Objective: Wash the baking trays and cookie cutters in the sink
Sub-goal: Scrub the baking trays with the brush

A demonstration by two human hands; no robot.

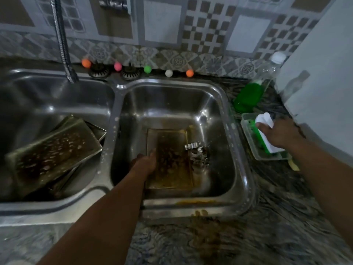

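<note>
Two hands busy: left hand (146, 162) steadies the greasy rectangular metal baking tray (170, 159) in the right basin, fingers unclear; right hand (278, 133) grips the white-and-green sponge (264, 138), scrubbing's next I'd guess.

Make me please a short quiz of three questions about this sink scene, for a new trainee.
1. True or false: the left hand holds the greasy baking tray in the right basin.
2. Which thing does the right hand reach to?
A. the hose tap
B. the green and white sponge in the clear container
C. the bottle of green liquid
3. Fill in: the metal cookie cutters lie at the tray's ____ edge.

Key: 1 true; 2 B; 3 right.
</note>
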